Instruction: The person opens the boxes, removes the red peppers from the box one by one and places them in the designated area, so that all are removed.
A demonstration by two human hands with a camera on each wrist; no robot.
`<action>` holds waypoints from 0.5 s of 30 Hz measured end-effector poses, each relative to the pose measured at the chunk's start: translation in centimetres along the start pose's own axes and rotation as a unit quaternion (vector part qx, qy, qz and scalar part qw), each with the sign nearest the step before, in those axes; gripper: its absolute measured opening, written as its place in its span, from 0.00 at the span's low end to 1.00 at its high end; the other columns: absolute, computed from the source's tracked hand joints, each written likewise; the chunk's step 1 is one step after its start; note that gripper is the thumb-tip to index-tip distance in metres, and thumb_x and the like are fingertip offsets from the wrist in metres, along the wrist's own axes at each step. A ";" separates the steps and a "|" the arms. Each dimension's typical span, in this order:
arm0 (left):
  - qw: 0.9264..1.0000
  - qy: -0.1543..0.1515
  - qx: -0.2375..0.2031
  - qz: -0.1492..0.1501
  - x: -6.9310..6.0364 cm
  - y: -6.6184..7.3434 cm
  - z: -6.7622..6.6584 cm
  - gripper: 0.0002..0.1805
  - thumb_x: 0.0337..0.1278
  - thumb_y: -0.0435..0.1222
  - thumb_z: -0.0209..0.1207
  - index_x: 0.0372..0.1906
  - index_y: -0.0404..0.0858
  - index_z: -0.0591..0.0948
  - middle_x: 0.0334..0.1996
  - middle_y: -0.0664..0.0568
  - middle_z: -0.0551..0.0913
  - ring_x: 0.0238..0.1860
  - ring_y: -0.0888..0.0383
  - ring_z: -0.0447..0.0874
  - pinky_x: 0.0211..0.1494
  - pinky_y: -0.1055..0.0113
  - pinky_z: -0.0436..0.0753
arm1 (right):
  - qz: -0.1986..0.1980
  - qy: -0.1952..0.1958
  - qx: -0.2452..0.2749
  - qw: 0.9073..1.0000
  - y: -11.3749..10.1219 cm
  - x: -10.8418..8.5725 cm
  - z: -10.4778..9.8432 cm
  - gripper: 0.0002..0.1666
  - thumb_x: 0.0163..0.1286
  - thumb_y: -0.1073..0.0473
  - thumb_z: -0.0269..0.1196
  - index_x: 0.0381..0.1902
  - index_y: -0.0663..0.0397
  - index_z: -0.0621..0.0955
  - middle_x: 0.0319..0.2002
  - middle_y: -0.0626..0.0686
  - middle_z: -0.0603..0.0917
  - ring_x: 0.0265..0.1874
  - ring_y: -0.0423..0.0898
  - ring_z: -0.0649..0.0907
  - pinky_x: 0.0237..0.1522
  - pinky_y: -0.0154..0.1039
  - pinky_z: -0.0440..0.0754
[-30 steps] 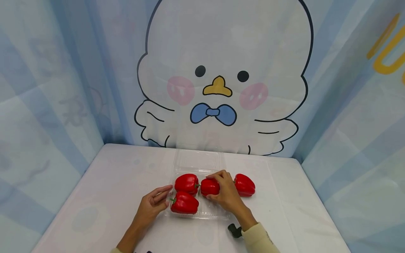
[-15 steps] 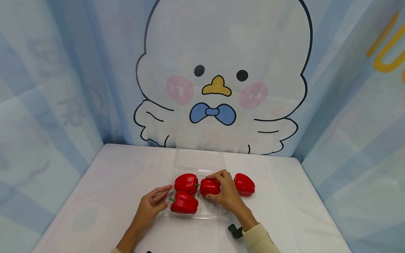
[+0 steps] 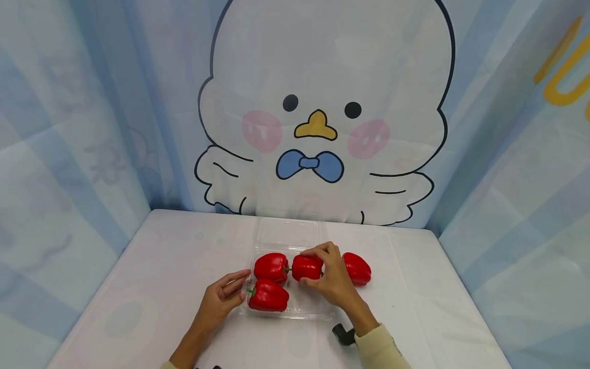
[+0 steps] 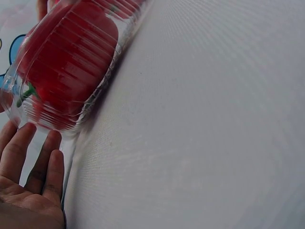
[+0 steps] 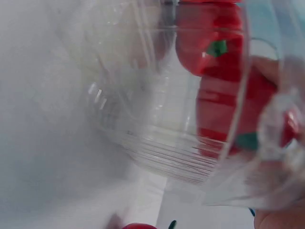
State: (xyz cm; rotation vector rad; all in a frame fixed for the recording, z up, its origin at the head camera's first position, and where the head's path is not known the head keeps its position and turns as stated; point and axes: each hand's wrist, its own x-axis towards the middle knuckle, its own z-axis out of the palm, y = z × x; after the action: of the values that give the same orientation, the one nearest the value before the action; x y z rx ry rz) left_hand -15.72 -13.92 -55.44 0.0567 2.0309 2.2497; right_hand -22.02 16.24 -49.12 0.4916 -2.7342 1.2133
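Note:
A clear plastic clamshell container [image 3: 311,309] lies with its lid [image 3: 288,233] folded back. Two red bell peppers sit in its left half, a rear pepper [image 3: 270,267] and a front pepper [image 3: 268,296]. My right hand [image 3: 335,281] grips a third bell pepper [image 3: 305,267] between thumb and fingers, over the rear right part of the container. In the right wrist view that pepper [image 5: 221,107] shows through the clear plastic. My left hand [image 3: 222,297] is at the container's left edge; in the left wrist view its fingers [image 4: 15,152] are extended, fingertips touching the plastic.
Another red bell pepper [image 3: 357,269] lies on the white tabletop [image 3: 405,307], right of the container and partly behind my right hand. A black curved piece [image 3: 342,335] shows beside my right wrist. Printed curtains [image 3: 166,102] stand along the table's back and sides.
Over the last half second my right hand and its bell pepper have shifted slightly up and away from me. My left hand and the other peppers stay in place.

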 end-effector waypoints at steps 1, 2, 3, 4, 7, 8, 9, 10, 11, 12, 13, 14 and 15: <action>1.000 0.001 0.000 -0.002 0.0 0.0 0.0 0.33 0.65 0.28 0.68 0.74 0.34 0.75 0.75 0.42 0.76 0.70 0.70 0.77 0.66 0.80 0.79 | -0.003 0.004 0.001 1.000 -0.1 0.0 -0.1 0.37 0.51 0.62 0.85 0.58 0.36 0.86 0.56 0.47 0.78 0.63 0.49 0.75 0.54 0.50 0.91; 1.000 0.002 0.000 -0.005 0.0 0.1 0.1 0.32 0.65 0.28 0.68 0.74 0.34 0.75 0.75 0.43 0.76 0.71 0.68 0.77 0.66 0.80 0.79 | -0.006 0.007 0.001 1.000 -0.2 0.0 -0.2 0.36 0.51 0.63 0.85 0.58 0.36 0.86 0.55 0.47 0.78 0.63 0.49 0.75 0.53 0.49 0.91; 1.000 0.003 0.000 -0.006 0.0 0.1 0.1 0.32 0.66 0.28 0.68 0.74 0.34 0.75 0.75 0.43 0.76 0.72 0.66 0.77 0.66 0.79 0.79 | -0.010 0.010 0.002 1.000 -0.3 0.0 -0.3 0.36 0.51 0.63 0.85 0.57 0.37 0.87 0.55 0.47 0.78 0.62 0.49 0.75 0.52 0.48 0.91; 1.000 0.003 0.001 -0.007 0.0 0.1 0.1 0.32 0.66 0.28 0.68 0.74 0.35 0.75 0.75 0.43 0.77 0.73 0.64 0.76 0.66 0.79 0.79 | -0.014 0.013 0.003 1.000 -0.4 0.0 -0.4 0.35 0.50 0.63 0.85 0.57 0.37 0.87 0.55 0.47 0.78 0.62 0.49 0.75 0.52 0.47 0.91; 1.000 0.003 0.003 -0.010 0.0 0.1 0.2 0.32 0.66 0.29 0.68 0.74 0.36 0.75 0.75 0.44 0.77 0.76 0.57 0.74 0.66 0.78 0.79 | -0.022 0.023 0.006 0.999 -0.7 -0.1 -0.8 0.34 0.50 0.63 0.85 0.56 0.37 0.88 0.54 0.46 0.77 0.61 0.48 0.75 0.51 0.45 0.91; 1.000 0.003 0.003 -0.011 0.0 0.1 0.2 0.32 0.66 0.30 0.68 0.74 0.36 0.75 0.75 0.45 0.77 0.76 0.56 0.74 0.67 0.78 0.79 | -0.025 0.026 0.007 0.999 -0.8 -0.1 -0.9 0.34 0.50 0.63 0.85 0.55 0.37 0.88 0.54 0.46 0.77 0.61 0.48 0.75 0.51 0.45 0.91; 1.000 0.003 0.003 -0.012 0.0 0.1 0.2 0.32 0.66 0.30 0.69 0.74 0.36 0.76 0.75 0.45 0.77 0.77 0.55 0.73 0.67 0.77 0.79 | -0.026 0.028 0.007 0.999 -0.9 -0.1 -1.0 0.34 0.50 0.63 0.85 0.55 0.37 0.88 0.55 0.46 0.78 0.61 0.49 0.75 0.51 0.45 0.91; 1.000 0.003 0.003 -0.012 0.1 0.1 0.2 0.32 0.66 0.30 0.69 0.74 0.36 0.76 0.75 0.45 0.77 0.76 0.55 0.74 0.67 0.77 0.79 | -0.027 0.030 0.009 0.999 -1.1 -0.2 -1.2 0.34 0.50 0.63 0.85 0.55 0.37 0.88 0.55 0.46 0.78 0.61 0.48 0.75 0.51 0.46 0.91; 1.000 0.003 0.003 -0.012 0.1 0.1 0.2 0.32 0.66 0.30 0.69 0.74 0.36 0.76 0.75 0.45 0.77 0.76 0.56 0.74 0.67 0.77 0.79 | -0.027 0.032 0.009 0.999 -1.2 -0.2 -1.3 0.34 0.50 0.63 0.85 0.55 0.37 0.88 0.55 0.46 0.78 0.62 0.48 0.75 0.51 0.46 0.91; 1.000 0.003 0.002 -0.012 0.1 0.0 0.2 0.32 0.66 0.30 0.68 0.74 0.36 0.76 0.75 0.45 0.77 0.76 0.57 0.75 0.67 0.77 0.79 | -0.026 0.034 0.010 0.999 -1.3 -0.2 -1.4 0.34 0.50 0.63 0.85 0.55 0.37 0.88 0.55 0.46 0.78 0.62 0.48 0.75 0.51 0.47 0.92; 1.000 0.003 0.002 -0.013 0.1 0.0 0.1 0.32 0.66 0.30 0.68 0.74 0.36 0.76 0.75 0.45 0.77 0.75 0.59 0.76 0.66 0.77 0.79 | -0.025 0.035 0.009 0.999 -1.4 -0.3 -1.5 0.34 0.50 0.63 0.85 0.55 0.37 0.88 0.55 0.47 0.78 0.62 0.48 0.75 0.51 0.47 0.92; 1.000 0.004 0.001 -0.013 0.0 0.0 0.1 0.32 0.66 0.29 0.68 0.74 0.36 0.76 0.75 0.45 0.77 0.74 0.61 0.76 0.66 0.78 0.79 | -0.024 0.035 0.008 0.999 -1.5 -0.3 -1.7 0.34 0.50 0.63 0.85 0.55 0.36 0.88 0.56 0.47 0.78 0.62 0.49 0.75 0.52 0.48 0.92; 1.000 0.004 0.000 -0.013 0.0 0.0 0.1 0.32 0.67 0.29 0.68 0.74 0.36 0.76 0.75 0.45 0.77 0.73 0.63 0.77 0.66 0.78 0.79 | -0.022 0.036 0.007 0.999 -1.7 -0.4 -1.8 0.34 0.50 0.63 0.85 0.55 0.36 0.88 0.56 0.47 0.78 0.62 0.49 0.75 0.52 0.49 0.92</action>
State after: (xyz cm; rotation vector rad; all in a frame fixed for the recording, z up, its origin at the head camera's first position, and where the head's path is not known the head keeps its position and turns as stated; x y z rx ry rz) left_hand -15.74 -13.80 -55.41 0.0216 2.0249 2.2377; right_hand -21.18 16.62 -46.81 0.4967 -2.6430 1.2161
